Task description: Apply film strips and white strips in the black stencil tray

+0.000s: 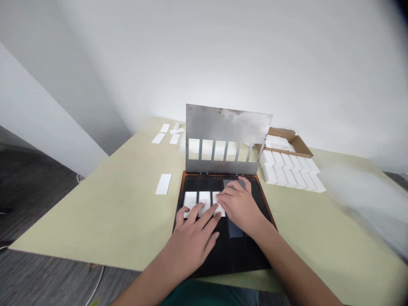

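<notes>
A black board [219,255] with an orange-brown edge lies in front of me, its hinged metal plate [228,123] with several rectangular cutouts standing upright behind. Three white cards lie side by side on the board: a left card [190,199], a middle card [204,199] and a right card [214,194]. My left hand [194,238] is spread, palm down, with fingertips resting on the cards. My right hand [240,206] has its fingers drawn together at the right card, gripping its upper part. A dark grey strip [235,229] shows beneath my right hand.
One loose white card [163,184] lies left of the board, with several more white pieces [158,138] farther back. An open cardboard box [301,146] and rows of white blocks [290,172] stand at the right. The pale green table [111,212] meets a white wall behind.
</notes>
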A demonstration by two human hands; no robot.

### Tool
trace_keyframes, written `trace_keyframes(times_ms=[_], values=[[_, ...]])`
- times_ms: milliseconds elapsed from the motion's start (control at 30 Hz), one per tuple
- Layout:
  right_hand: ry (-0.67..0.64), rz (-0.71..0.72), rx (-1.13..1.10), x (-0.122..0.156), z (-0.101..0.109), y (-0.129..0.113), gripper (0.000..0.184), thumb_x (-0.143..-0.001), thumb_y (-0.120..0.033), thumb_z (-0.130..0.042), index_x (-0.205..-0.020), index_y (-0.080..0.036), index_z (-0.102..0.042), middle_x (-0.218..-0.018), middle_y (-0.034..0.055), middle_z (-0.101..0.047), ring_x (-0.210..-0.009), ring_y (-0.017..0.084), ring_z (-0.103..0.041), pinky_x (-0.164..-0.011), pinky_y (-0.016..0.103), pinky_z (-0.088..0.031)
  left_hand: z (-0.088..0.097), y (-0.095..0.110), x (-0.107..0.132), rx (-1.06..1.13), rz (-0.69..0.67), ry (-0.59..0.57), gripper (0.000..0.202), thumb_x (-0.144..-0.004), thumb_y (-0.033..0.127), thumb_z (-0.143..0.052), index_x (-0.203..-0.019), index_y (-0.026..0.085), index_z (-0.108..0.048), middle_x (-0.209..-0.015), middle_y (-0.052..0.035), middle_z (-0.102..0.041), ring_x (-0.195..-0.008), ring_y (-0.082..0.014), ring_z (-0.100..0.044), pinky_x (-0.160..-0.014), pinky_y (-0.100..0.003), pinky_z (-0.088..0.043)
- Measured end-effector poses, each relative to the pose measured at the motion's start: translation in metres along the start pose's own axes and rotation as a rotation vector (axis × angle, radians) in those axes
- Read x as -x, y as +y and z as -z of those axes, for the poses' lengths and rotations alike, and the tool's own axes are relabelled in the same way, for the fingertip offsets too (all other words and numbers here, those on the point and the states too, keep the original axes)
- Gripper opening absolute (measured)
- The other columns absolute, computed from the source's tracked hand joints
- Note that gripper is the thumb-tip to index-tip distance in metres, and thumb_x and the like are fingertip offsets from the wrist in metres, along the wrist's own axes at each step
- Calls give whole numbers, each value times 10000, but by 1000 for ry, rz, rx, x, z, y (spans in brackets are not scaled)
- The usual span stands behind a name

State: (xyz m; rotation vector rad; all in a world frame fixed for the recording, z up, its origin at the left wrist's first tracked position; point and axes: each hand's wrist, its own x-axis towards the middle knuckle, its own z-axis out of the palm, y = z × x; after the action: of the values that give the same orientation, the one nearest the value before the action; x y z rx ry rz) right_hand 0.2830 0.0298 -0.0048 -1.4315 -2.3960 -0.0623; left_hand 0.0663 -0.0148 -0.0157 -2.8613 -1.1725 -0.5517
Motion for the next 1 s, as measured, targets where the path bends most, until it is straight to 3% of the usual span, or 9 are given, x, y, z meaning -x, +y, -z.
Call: trace_keyframes(times_ms=[233, 500, 1000], values=[[70, 29, 43, 9, -9, -1, 159, -1010, -169, -661, -976, -252, -792, -898, 12, -791, -1019, 224, -621, -1202, 528, -189, 2, 0, 0, 32, 71, 10, 364, -1107, 340, -451, -1388, 315, -680, -1476, -169, -565, -1399, -402, -488, -1058, -605, -341], [106, 72, 77, 11, -7, -4, 151, -1013, -169, -647, -997, -222, -787, -890, 25, -787, -1012, 232, -626, -1207, 532, -184, -1, -2, 1, 74, 107, -23, 380, -1097, 346, -485, -1443, 373, -640, -1513, -147, -515, -1460, -408, -427, -1114, -660, -322], [63, 60, 64, 11, -1, -6, 194, -1026, -160, -613, -1026, -231, -794, -914, 24, -803, -1020, 239, -635, -1213, 538, -201, 0, -1, 0, 94, 117, -11, 372, -1093, 330, -497, -1431, 367, -648, -1512, -134, -520, -1472, -398, -408, -1130, -635, -299]])
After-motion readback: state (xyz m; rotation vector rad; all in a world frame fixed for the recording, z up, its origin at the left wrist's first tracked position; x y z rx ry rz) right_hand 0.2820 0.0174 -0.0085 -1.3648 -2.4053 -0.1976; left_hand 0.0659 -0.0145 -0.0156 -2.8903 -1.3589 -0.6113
